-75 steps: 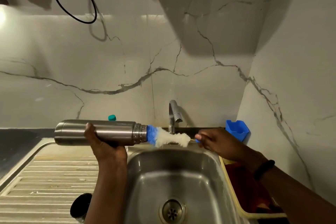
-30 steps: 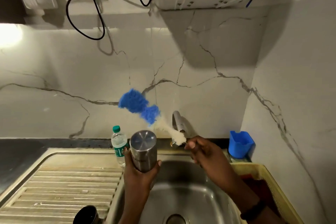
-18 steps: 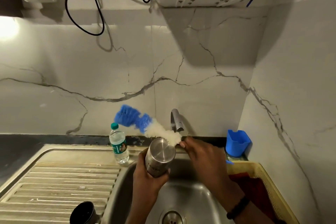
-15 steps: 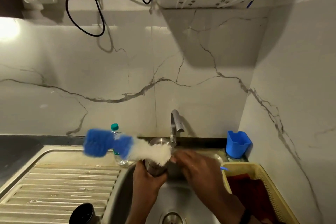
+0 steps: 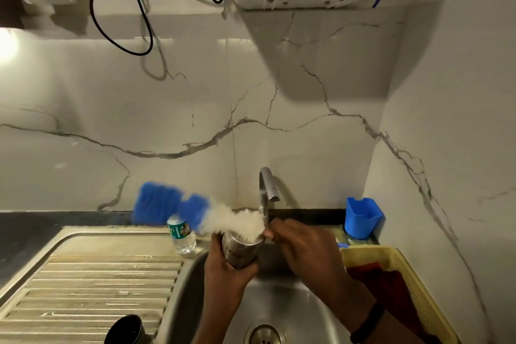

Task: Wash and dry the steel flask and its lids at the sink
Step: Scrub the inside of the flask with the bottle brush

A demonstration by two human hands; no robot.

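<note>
Scrubbing the outside of the steel flask over the sink.

Left hand grips the flask body, base tilted up toward the tap. Right hand grasps the handle of the bottle brush; white bristles lie on the flask's base, blue end blurred, out to the left. A dark lid sits on the ribbed drainboard, plastic water bottle beside the basin. Step: washing. Next likely calls for a rinse under the tap; no water visibly running.
</note>
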